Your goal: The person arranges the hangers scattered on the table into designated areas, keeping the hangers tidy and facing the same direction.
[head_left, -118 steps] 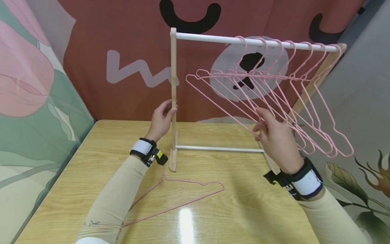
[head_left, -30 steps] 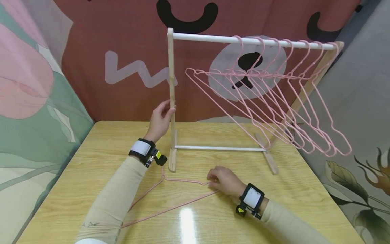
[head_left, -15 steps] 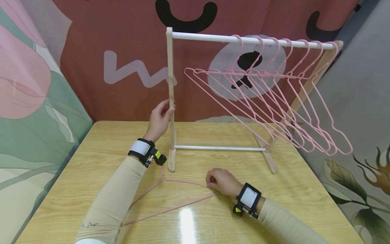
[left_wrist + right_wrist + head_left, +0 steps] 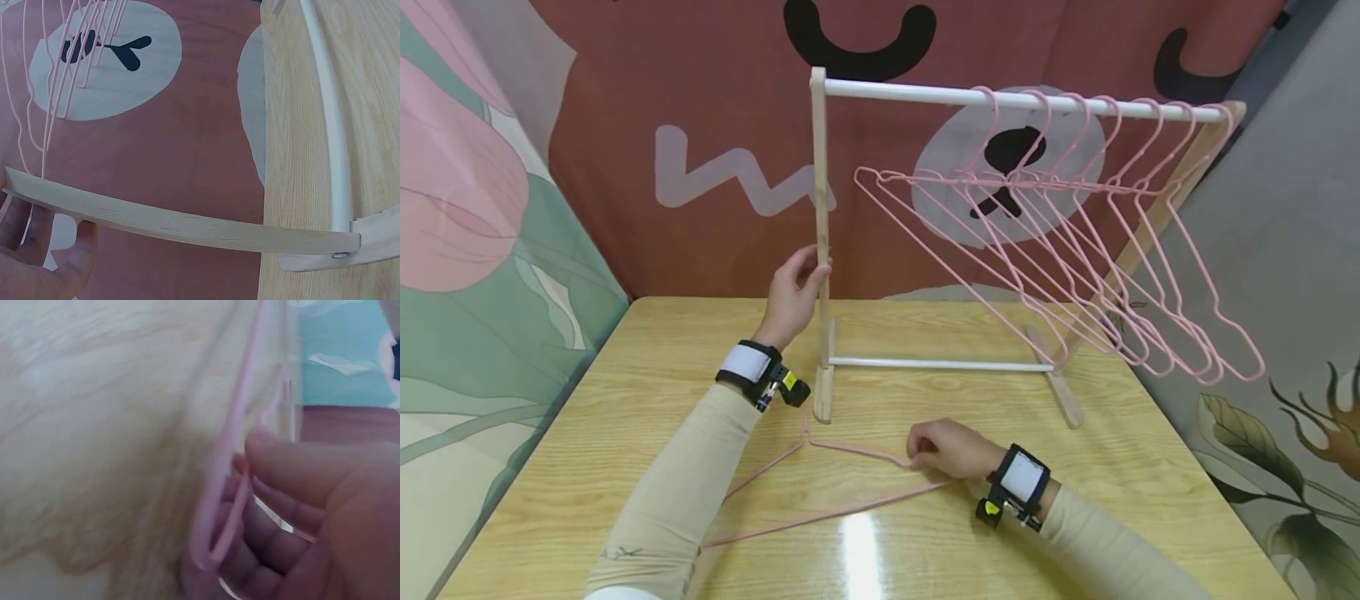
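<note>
My left hand (image 4: 787,300) grips the left wooden post (image 4: 822,200) of a small clothes rack, fingers behind it and thumb in front. In the left wrist view the thumb and fingers (image 4: 31,231) close around that post (image 4: 175,222). Low over the table, my right hand (image 4: 955,450) pinches the right end of a pink clothes hanger (image 4: 850,450). The right wrist view, somewhat blurred, has the hanger's narrow end (image 4: 215,531) between thumb and curled fingers. Part of the hanger's left side is hidden by my left forearm.
Several pink hangers (image 4: 1000,250) hang from the rack's white top rail (image 4: 910,92), gathered toward its right half. A white lower rail (image 4: 940,364) joins the feet. The wooden table (image 4: 587,408) meets a patterned cloth backdrop (image 4: 715,250) behind.
My right hand has left the hanging hangers, come down to the table and taken hold of the lying hanger's right end, which has shifted slightly. My left hand stays on the post.
</note>
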### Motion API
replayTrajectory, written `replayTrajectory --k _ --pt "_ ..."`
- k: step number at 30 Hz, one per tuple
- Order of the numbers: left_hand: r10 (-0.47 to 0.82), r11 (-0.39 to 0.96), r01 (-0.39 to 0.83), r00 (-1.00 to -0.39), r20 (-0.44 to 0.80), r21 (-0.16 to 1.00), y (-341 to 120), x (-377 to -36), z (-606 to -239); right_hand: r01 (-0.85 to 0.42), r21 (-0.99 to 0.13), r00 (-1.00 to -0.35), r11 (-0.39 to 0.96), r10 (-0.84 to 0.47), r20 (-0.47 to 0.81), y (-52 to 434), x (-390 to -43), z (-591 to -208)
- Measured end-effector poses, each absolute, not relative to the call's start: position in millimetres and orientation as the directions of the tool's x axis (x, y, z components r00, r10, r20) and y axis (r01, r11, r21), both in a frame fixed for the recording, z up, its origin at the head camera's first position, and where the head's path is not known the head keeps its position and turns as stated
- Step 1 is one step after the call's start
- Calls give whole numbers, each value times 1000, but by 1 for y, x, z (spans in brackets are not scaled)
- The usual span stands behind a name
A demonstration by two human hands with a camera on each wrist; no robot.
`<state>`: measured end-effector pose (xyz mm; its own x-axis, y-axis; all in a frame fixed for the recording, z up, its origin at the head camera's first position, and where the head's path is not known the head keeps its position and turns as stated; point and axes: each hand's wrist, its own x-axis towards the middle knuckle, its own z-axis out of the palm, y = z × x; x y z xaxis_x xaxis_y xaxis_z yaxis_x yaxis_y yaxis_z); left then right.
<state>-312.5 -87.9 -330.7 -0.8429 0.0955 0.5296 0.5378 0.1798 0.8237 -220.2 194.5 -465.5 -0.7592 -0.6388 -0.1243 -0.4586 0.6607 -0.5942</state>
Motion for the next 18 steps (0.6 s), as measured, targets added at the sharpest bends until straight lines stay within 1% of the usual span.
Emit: replayTrajectory --k 3,9,11,15,18 --pt "94 181 538 -843 530 823 -88 -313 -331 -385 -672 -715 632 -665 -216 198 -222 -463" --pt "86 167 551 -834 545 817 -91 -341 -354 -248 -779 -586 576 -730 -353 205 -228 -460" --pt "87 162 553 -833 546 817 -92 -346 -359 -200 -806 -554 556 -743 -375 207 -228 -461" --pt "85 164 549 -835 543 819 -92 -346 -360 -136 -846 -503 515 -772 -389 207 -228 -463" --pt "84 169 553 -833 547 816 -91 -342 -357 -118 -869 -485 480 -792 -372 206 -228 -465"
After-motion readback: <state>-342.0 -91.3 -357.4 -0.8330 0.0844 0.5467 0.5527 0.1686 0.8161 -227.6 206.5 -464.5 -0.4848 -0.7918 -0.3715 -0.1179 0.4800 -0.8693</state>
